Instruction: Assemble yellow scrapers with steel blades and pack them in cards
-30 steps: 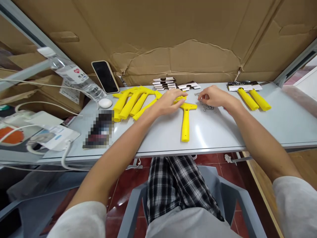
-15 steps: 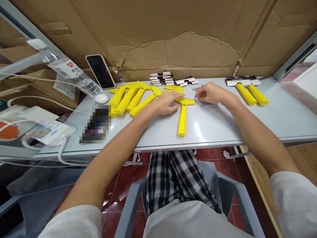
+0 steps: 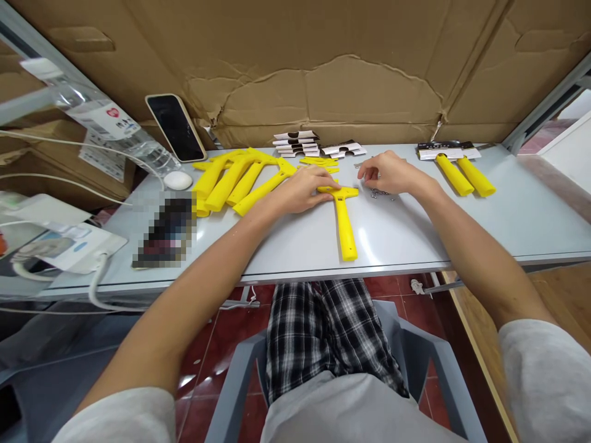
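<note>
A yellow T-shaped scraper handle [image 3: 344, 227] lies on the grey table in front of me, its grip pointing toward the near edge. My left hand [image 3: 305, 191] has thumb and fingers closed on the left end of its crosspiece. To the right, my right hand [image 3: 386, 172] hovers over a small pile of metal screws [image 3: 381, 194], fingers curled with the tips together; anything between them is hidden. Thin yellow strips [image 3: 319, 162] lie just beyond my left hand. More yellow scraper handles [image 3: 237, 181] are heaped to its left.
Folded black-and-white cards [image 3: 295, 144] are stacked at the back. Two carded yellow scrapers [image 3: 455, 175] lie at the right. A phone [image 3: 176, 128], a water bottle [image 3: 115, 126], a white round object [image 3: 178, 180] and a cabled power strip [image 3: 69, 237] crowd the left. Cardboard [image 3: 323, 67] walls the back.
The scraper handle has turned, its grip end swinging to the right, with my left hand at its crosspiece. My right hand stays by the screws. The whole view has shifted slightly.
</note>
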The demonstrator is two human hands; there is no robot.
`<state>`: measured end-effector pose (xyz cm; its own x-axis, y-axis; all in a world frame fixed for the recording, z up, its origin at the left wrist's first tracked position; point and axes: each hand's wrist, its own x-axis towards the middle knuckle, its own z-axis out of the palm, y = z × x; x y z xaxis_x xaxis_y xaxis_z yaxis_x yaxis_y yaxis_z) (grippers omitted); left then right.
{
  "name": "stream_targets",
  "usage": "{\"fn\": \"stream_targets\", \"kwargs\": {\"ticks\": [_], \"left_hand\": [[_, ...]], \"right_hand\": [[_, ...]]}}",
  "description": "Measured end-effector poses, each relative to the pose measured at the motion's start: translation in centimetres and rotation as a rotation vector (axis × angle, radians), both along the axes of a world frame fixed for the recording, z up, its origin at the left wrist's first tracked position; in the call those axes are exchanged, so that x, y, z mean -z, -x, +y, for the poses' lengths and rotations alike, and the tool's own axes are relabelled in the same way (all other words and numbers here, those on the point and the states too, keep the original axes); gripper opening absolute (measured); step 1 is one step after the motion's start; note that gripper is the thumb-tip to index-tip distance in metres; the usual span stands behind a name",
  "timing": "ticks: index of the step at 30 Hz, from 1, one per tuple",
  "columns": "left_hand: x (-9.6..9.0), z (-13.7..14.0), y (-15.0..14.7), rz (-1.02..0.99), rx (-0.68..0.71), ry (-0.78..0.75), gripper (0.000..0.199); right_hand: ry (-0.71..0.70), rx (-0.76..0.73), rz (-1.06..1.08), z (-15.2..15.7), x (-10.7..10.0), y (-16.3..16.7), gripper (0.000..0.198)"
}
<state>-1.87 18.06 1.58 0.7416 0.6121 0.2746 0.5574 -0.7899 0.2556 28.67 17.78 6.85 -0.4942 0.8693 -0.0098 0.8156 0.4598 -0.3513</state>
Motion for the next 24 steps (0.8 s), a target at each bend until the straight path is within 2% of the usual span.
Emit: {"fn": "stream_targets", "kwargs": {"ticks": [5,10,13,24], "left_hand": [[0.2,0.2,-0.1,-0.023,0.018,0.005,0.037],[0.2,-0.2,-0.4,-0.028,0.013,0.015,0.037],[0.2,-0.3,-0.5,-0.023,0.002,0.009,0.037],[0.0,-0.4,-0.6,-0.011,0.009,-0.002,0.036]], "right_hand": [[-0.019,-0.023,0.186,0.2,0.5,0.0,0.028],[0.112,-0.099,0.356,0.3,1.6,0.8,0.028],[0.152,-0.120,0.369,0.4,2.1,1.2,0.032],[0.158,-0.089,0.362,0.2,2.7,1.7,0.041]]}}
